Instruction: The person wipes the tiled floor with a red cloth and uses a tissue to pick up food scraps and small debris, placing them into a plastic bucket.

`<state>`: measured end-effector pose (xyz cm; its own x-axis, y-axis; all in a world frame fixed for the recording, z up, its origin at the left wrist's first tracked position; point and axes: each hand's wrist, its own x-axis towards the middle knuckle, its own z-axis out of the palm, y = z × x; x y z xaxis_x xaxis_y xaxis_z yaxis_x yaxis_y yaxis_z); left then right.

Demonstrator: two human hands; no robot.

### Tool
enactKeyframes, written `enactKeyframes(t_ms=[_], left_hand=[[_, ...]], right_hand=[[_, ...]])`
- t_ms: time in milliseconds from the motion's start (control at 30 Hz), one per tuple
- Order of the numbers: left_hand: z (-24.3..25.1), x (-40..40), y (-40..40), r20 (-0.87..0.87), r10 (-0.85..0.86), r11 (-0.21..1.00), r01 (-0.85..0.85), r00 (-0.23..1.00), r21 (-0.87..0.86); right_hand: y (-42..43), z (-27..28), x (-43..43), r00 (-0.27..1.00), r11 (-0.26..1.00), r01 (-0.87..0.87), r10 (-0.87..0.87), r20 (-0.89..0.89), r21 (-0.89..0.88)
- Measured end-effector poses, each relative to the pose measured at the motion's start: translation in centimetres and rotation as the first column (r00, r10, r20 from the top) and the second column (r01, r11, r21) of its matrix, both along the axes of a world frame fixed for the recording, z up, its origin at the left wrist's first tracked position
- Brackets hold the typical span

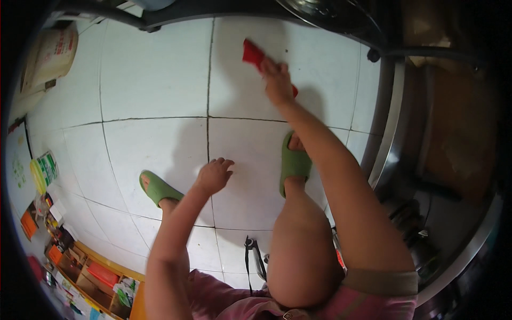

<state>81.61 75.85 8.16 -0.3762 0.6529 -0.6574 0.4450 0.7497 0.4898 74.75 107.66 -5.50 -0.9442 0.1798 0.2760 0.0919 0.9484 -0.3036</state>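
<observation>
My right hand (278, 82) is closed on a red cloth (253, 54), held low over the white tiled floor (156, 72) at the upper middle. One end of the cloth sticks out ahead of the fingers, and a bit of red shows behind the hand. Whether the cloth touches the tiles I cannot tell. Lower and to the left, my left hand (215, 175) hangs over the floor with loosely bent fingers and nothing in it. Green slippers are on my feet, one at the left (160, 190) and one at the right (296, 162), under my right forearm.
Dark metal frame legs with casters (374, 55) run along the top and right. A cream bucket (52, 58) is at the upper left, with a green-and-white tub (45, 170) below it. An open wooden drawer (94, 288) of small items lies bottom left. A black strap (247, 260) hangs near my knee.
</observation>
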Motion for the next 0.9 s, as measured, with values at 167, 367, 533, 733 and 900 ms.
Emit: enactKeyframes(t_ms=[167, 367, 533, 733, 900], left_hand=[[4.8, -7.6, -4.1, -0.183, -0.054, 0.998, 0.058, 0.982, 0.016], [2.3, -6.9, -11.8, -0.02, 0.595, 0.797, -0.587, 0.803, 0.141], [-0.1, -6.6, -16.7, 0.115, 0.689, 0.707, -0.698, 0.716, 0.11], [1.9, -8.4, -17.0, 0.259, 0.835, 0.469, -0.874, 0.485, 0.123], [1.8, -6.8, -19.1, 0.355, 0.822, 0.411, -0.896, 0.445, 0.17]], right_hand=[[-1.6, 2.4, 3.0, 0.903, 0.922, -0.383, 0.388, 0.186, -0.061], [5.8, 0.5, -5.1, 0.953, 0.945, -0.02, -0.081, 0.292, 0.326], [-4.6, -0.3, -15.0, 0.995, 0.998, 0.043, -0.039, 0.093, -0.04], [-25.4, 0.3, -9.8, 0.91, 0.693, -0.297, 0.413, 0.024, -0.657], [-26.7, 1.9, -3.2, 0.528, 0.462, -0.823, 0.837, -0.146, -0.329]])
